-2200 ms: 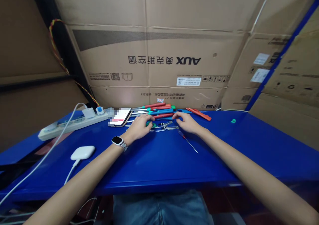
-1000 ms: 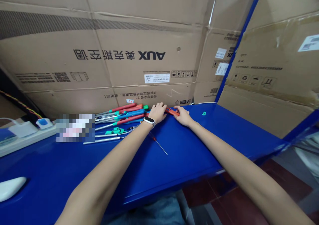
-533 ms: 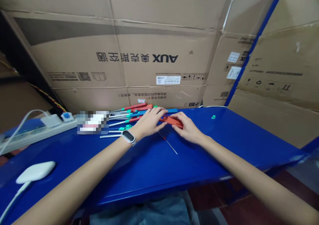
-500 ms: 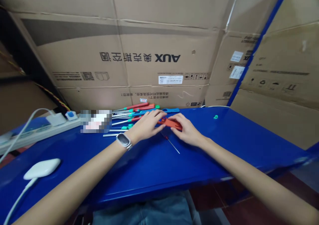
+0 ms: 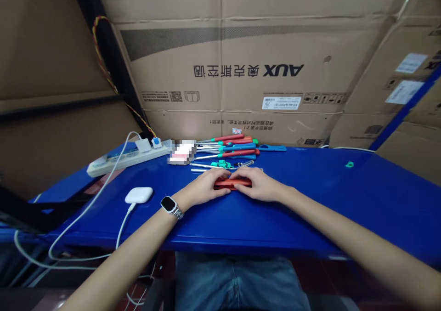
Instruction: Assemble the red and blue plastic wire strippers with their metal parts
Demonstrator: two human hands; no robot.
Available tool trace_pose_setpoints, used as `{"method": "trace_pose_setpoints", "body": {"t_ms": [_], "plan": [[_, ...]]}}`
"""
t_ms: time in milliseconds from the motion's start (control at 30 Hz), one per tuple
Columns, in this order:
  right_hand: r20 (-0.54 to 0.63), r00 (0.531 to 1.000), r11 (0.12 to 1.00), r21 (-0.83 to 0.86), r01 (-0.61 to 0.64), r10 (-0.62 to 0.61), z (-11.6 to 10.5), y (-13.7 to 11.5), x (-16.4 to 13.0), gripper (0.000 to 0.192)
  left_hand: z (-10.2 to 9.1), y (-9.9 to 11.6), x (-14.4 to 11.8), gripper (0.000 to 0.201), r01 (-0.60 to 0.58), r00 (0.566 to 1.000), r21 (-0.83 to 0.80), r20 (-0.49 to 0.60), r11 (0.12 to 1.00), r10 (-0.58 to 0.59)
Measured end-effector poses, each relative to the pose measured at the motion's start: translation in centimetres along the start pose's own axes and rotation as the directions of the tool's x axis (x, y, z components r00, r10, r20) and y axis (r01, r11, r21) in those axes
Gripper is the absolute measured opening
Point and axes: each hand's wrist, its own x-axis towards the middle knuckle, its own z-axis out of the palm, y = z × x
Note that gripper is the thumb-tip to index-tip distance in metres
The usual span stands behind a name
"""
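Between both hands, just above or on the blue table point(image 5: 248, 219), is a long red-orange plastic piece point(image 5: 234, 182) that looks like a tool handle. My left hand point(image 5: 206, 184) pinches its left end, with the thumb along the near side. On its right end my right hand point(image 5: 260, 183) closes the same way. The fingers cover both ends, and a dark gap runs along its near edge. Just beyond the hands lie small green plastic parts point(image 5: 221, 164), thin metal rods point(image 5: 201, 170) and a small clear-and-black item point(image 5: 246, 163).
Several red and blue handled tools point(image 5: 237, 154) lie in a pile at the back, beside a flat blue piece point(image 5: 273, 148). Leftward are a blurred-out object point(image 5: 182, 152), a power strip point(image 5: 129, 158) and a white cabled case point(image 5: 138, 195). Cardboard point(image 5: 241, 44) walls the back.
My view has swung left, so things appear further right. The red piece now lies level between my hands. The thin rod seen on the table before them no longer shows.
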Motion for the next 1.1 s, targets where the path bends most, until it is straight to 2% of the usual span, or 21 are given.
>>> {"method": "trace_pose_setpoints", "body": {"t_ms": [100,233,400,533,633,733,800,867,967,1033,1100], "plan": [[-0.079,0.996,0.997,0.055,-0.047,0.052,-0.3,0.4,0.3,0.021,0.1,-0.3,-0.1,0.051,0.045,0.999,-0.070,-0.021,0.997,-0.047],[-0.146,0.981,0.989,0.095,-0.111,0.124,-0.3,0.7,-0.1,0.025,-0.1,-0.4,-0.3,0.060,0.066,0.995,-0.069,-0.064,0.995,-0.071],[-0.168,0.977,0.991,0.035,-0.128,0.133,0.2,0.7,-0.3,0.024,-0.4,-0.1,-0.2,0.039,0.063,0.993,-0.068,-0.091,0.996,-0.069],[-0.201,0.966,0.985,0.097,-0.145,0.162,0.9,0.6,0.1,0.024,-0.7,0.1,-0.1,0.027,0.019,0.992,-0.074,-0.127,0.997,-0.028],[-0.258,0.943,0.973,0.147,-0.179,0.212,1.2,0.7,0.1,0.023,-1.3,0.0,-0.1,0.026,0.018,0.979,-0.057,-0.200,0.998,-0.029],[-0.320,0.915,0.968,0.139,-0.210,0.245,1.0,0.9,-0.4,0.027,-2.2,-0.5,-0.2,0.028,0.084,0.944,-0.055,-0.315,0.995,-0.097],[-0.265,0.936,0.973,0.064,-0.222,0.231,0.7,1.1,-0.9,0.032,-2.7,-1.0,-0.3,0.029,0.134,0.915,-0.070,-0.375,0.988,-0.151],[-0.154,0.967,0.976,-0.042,-0.214,0.205,0.6,1.0,-1.2,0.034,-2.9,-1.3,-0.4,0.028,0.166,0.896,-0.083,-0.404,0.983,-0.186],[-0.039,0.988,0.981,-0.112,-0.155,0.152,0.5,0.5,-1.4,0.024,-2.8,-1.3,-0.4,0.027,0.188,0.890,-0.088,-0.406,0.978,-0.208],[-0.028,0.992,0.986,-0.110,-0.122,0.120,0.1,0.4,-1.3,0.018,-2.7,-1.3,-0.4,0.026,0.202,0.876,-0.073,-0.433,0.977,-0.213],[-0.075,0.992,0.989,-0.094,-0.112,0.105,-0.9,0.9,-1.5,0.019,-2.7,-1.2,-0.4,0.026,0.226,0.828,-0.069,-0.512,0.972,-0.229]]}}
